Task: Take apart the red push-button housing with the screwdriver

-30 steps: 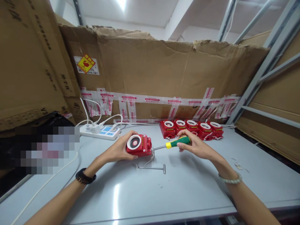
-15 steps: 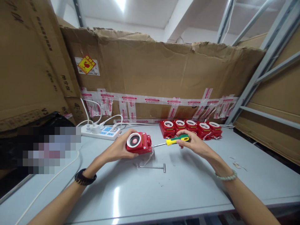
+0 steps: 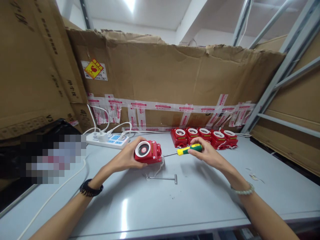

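Observation:
My left hand (image 3: 125, 159) is wrapped round a red box-shaped device (image 3: 148, 152) with a white ring on its face, holding it on the grey table (image 3: 190, 200). My right hand (image 3: 208, 155) grips the green and yellow handle of a screwdriver (image 3: 183, 150). Its metal tip points left and meets the right side of the red device. A thin white cord trails from under the device.
A metal T-shaped key (image 3: 163, 179) lies just in front of the device. Several more red devices (image 3: 203, 136) stand in a row at the back. A white power strip (image 3: 108, 140) with plugs sits back left. Taped cardboard (image 3: 162, 86) walls the table; metal shelving (image 3: 280, 76) stands right.
The screwdriver and my right hand have lifted slightly and shifted a little; the red device stays in my left hand in the same spot.

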Motion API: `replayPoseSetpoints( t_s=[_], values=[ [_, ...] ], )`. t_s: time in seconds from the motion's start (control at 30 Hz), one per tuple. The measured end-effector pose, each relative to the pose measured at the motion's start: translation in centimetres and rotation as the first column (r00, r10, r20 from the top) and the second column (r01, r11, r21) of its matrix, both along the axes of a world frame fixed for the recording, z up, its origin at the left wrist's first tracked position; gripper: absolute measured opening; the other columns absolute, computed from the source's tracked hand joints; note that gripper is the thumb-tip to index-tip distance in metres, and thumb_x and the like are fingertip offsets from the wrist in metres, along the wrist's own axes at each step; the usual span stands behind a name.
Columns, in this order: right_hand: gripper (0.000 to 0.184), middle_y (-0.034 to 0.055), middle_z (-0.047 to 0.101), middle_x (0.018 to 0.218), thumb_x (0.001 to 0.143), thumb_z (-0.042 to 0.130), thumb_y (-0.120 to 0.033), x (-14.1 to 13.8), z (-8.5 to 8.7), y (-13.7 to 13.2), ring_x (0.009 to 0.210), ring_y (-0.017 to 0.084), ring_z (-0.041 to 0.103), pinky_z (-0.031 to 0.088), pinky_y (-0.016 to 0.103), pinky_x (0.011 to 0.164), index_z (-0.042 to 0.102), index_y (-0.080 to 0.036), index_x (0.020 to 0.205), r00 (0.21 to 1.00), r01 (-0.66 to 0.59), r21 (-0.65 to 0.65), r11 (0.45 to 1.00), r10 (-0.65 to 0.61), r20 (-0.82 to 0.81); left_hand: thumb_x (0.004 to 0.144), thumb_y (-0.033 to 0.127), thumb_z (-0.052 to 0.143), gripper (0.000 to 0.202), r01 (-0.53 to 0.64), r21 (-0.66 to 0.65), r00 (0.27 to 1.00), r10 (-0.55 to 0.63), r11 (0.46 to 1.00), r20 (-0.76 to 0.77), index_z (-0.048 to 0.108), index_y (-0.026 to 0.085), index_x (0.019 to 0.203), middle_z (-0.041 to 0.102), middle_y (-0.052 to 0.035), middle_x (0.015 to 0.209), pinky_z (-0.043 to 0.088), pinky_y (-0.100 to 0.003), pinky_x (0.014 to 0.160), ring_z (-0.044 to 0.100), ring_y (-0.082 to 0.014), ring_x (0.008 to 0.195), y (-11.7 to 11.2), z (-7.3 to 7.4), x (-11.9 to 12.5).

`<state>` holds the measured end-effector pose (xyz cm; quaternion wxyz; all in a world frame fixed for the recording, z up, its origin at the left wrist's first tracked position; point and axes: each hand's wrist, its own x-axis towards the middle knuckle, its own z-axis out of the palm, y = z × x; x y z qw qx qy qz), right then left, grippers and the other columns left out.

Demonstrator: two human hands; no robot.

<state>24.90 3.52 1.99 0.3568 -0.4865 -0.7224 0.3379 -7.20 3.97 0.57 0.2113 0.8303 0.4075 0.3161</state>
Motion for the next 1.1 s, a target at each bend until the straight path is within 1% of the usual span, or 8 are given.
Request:
replayPoseSetpoints(
  t_s=[0.1, 0.2, 0.33, 0.43, 0.6, 0.8, 1.0, 1.1],
  values=[
    [0.043, -0.0032, 0.051, 0.072, 0.071, 0.066, -0.045, -0.1, 0.1, -0.1, 0.058, 0.011, 0.049, 0.040, 0.025, 0.053, 0.044, -0.021, 0.099, 0.999, -0.040, -0.027, 0.999, 0.039, -0.036, 0.060, 0.021, 0.071, 0.054, -0.003, 0.016, 1.000, 0.003, 1.000, -0.007, 0.044, 0.023, 0.107, 0.058, 0.0002, 0.099, 0.044, -0.031, 0.076, 0.056, -0.0225, 0.087, 0.1, -0.1, -0.1],
    [0.043, 0.0000, 0.055, 0.081, 0.074, 0.061, -0.049, -0.5, -0.3, -0.2, 0.057, 0.011, 0.051, 0.042, 0.027, 0.054, 0.044, -0.021, 0.102, 0.999, 0.045, -0.011, 0.999, -0.045, 0.011, 0.061, 0.021, 0.071, 0.053, 0.000, 0.015, 1.000, 0.000, 1.000, -0.003, 0.044, 0.023, 0.107, 0.058, 0.0005, 0.098, 0.044, -0.031, 0.076, 0.057, -0.0222, 0.086, 0.1, -0.1, -0.1],
    [0.037, -0.0035, 0.052, 0.063, 0.083, 0.045, -0.056, -0.8, -0.6, -0.1, 0.044, 0.009, 0.044, 0.034, 0.025, 0.044, 0.046, -0.021, 0.094, 0.993, 0.108, -0.049, 0.993, -0.105, 0.061, 0.061, 0.022, 0.072, 0.054, 0.000, 0.015, 1.000, 0.000, 1.000, -0.004, 0.044, 0.023, 0.107, 0.058, 0.0009, 0.097, 0.044, -0.030, 0.075, 0.057, -0.0219, 0.086, 0.0, 0.1, -0.1],
    [0.035, -0.0042, 0.051, 0.066, 0.078, 0.056, -0.052, -0.6, -0.3, 0.1, 0.046, 0.008, 0.041, 0.032, 0.024, 0.045, 0.046, -0.021, 0.092, 0.999, 0.047, -0.032, 0.998, -0.047, -0.003, 0.061, 0.022, 0.071, 0.054, 0.009, 0.007, 1.000, -0.009, 1.000, -0.003, 0.044, 0.023, 0.107, 0.058, 0.0003, 0.100, 0.044, -0.031, 0.076, 0.057, -0.0225, 0.088, 0.0, 0.1, 0.0],
    [0.034, -0.0003, 0.056, 0.082, 0.072, 0.066, -0.044, 0.0, 0.1, 0.3, 0.069, 0.012, 0.049, 0.039, 0.027, 0.062, 0.050, -0.021, 0.091, 0.999, -0.041, 0.058, 0.997, 0.043, -0.028, 0.061, 0.023, 0.070, 0.053, 0.000, -0.007, 1.000, 0.000, 1.000, -0.001, 0.043, 0.023, 0.107, 0.058, 0.0003, 0.098, 0.045, -0.031, 0.076, 0.057, -0.0224, 0.086, 0.0, 0.1, 0.0],
    [0.038, -0.0051, 0.049, 0.061, 0.081, 0.051, -0.053, -0.5, -0.1, -0.2, 0.048, 0.010, 0.042, 0.031, 0.025, 0.048, 0.046, -0.021, 0.100, 1.000, 0.014, -0.096, 0.995, -0.017, -0.025, 0.060, 0.025, 0.070, 0.053, -0.003, -0.014, 1.000, 0.003, 1.000, 0.011, 0.044, 0.023, 0.106, 0.058, -0.0002, 0.097, 0.045, -0.032, 0.076, 0.057, -0.0226, 0.086, -0.1, 0.3, 0.0],
    [0.040, 0.0004, 0.057, 0.089, 0.070, 0.069, -0.038, -0.3, 0.7, -0.4, 0.070, 0.012, 0.053, 0.041, 0.026, 0.064, 0.047, -0.022, 0.098, 0.996, -0.064, -0.034, 0.997, 0.061, -0.067, 0.060, 0.024, 0.070, 0.055, -0.013, -0.001, 1.000, 0.013, 1.000, -0.007, 0.043, 0.022, 0.108, 0.058, -0.0003, 0.100, 0.044, -0.032, 0.078, 0.057, -0.0234, 0.088, 0.0, 0.2, -0.1],
    [0.037, -0.0030, 0.057, 0.073, 0.073, 0.065, -0.042, -0.6, 0.7, -0.5, 0.061, 0.010, 0.050, 0.041, 0.025, 0.060, 0.046, -0.022, 0.098, 0.998, -0.027, -0.063, 0.998, 0.024, -0.052, 0.060, 0.024, 0.071, 0.056, -0.019, 0.002, 1.000, 0.019, 1.000, -0.014, 0.043, 0.022, 0.109, 0.059, 0.0001, 0.099, 0.044, -0.031, 0.077, 0.057, -0.0227, 0.088, 0.0, 0.2, -0.2]
  ],
)
